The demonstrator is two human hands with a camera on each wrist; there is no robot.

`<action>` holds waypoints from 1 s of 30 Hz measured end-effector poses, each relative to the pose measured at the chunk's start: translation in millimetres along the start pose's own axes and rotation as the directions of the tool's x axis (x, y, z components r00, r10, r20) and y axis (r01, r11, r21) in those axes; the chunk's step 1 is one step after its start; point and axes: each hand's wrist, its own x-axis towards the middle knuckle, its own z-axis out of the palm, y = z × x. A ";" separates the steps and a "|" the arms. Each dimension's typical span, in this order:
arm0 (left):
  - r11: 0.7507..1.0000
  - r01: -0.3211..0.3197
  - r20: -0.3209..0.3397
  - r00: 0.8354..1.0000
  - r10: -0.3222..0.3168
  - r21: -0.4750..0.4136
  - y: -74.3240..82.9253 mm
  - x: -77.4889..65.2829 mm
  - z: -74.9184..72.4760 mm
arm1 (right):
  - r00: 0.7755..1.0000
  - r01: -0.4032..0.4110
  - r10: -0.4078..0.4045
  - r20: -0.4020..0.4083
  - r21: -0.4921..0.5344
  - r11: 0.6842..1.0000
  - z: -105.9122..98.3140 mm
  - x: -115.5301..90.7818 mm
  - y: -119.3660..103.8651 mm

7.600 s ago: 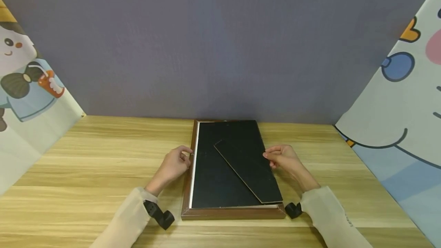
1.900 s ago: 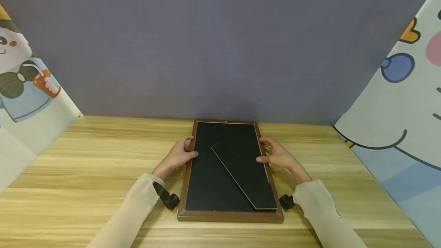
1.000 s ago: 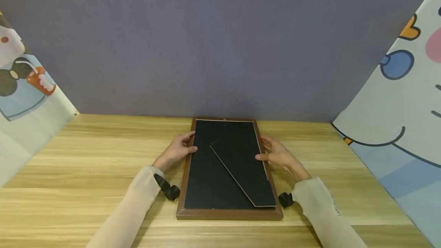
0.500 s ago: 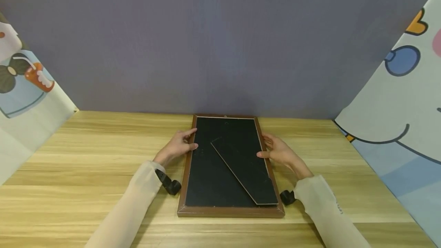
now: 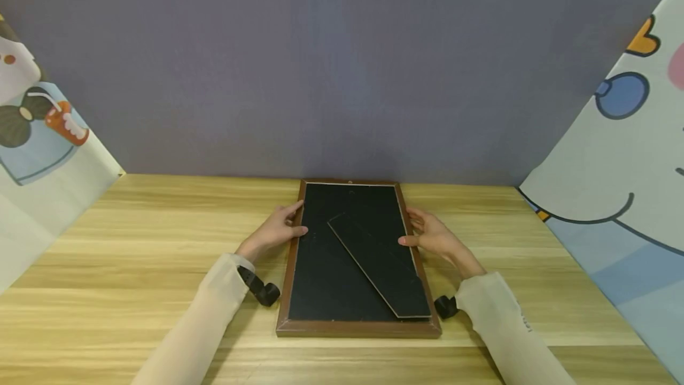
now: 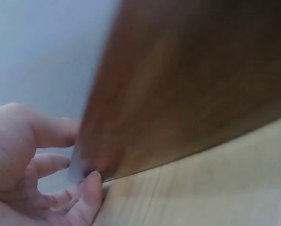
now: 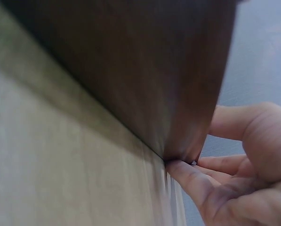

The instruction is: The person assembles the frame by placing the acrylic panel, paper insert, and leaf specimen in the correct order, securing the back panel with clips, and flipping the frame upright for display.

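Note:
A brown picture frame (image 5: 359, 330) lies back side up on the wooden table, with a black backing board (image 5: 326, 278) inside its rim. Slanting across the board is a black easel leg (image 5: 379, 269). My left hand (image 5: 274, 227) holds the frame's left side, thumb over the top near the board. On the right side my right hand (image 5: 435, 235) holds the frame likewise, its thumb tip on the inner edge. Both wrist views show the frame's side wall close up, with the left hand (image 6: 32, 165) and right hand (image 7: 239, 174) pinching it; some fingertips are hidden.
A grey wall (image 5: 342, 70) stands right behind the frame's far edge. Printed cartoon panels (image 5: 614, 177) flank the wooden table (image 5: 160, 242). A small black camera (image 5: 264, 291) is strapped to each wrist.
Earlier, the board sat askew, with a white strip showing along the left; now it fits within the rim. Both hands have come to grip the frame's sides. Over the last second little has moved.

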 end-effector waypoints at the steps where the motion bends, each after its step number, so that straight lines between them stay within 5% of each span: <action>1: 1.000 0.004 0.010 1.000 -0.004 -0.005 -0.5 -1.5 -0.7 | 1.000 0.001 -0.001 0.002 0.002 1.000 0.3 0.4 0.4; 13: 0.999 -0.017 0.033 0.999 0.018 -0.041 -1.3 -23.9 0.6 | 1.000 0.011 -0.011 0.003 0.018 1.000 0.0 1.9 3.8; 19: 0.999 -0.008 -0.003 1.000 0.008 0.039 4.4 -42.4 10.3 | 1.000 0.002 -0.002 0.003 0.016 1.000 -0.1 1.8 4.7; 30: 0.979 -0.073 -0.107 0.990 0.094 0.190 10.5 -75.5 26.1 | 1.000 -0.004 0.004 -0.001 0.013 1.000 0.4 1.7 2.5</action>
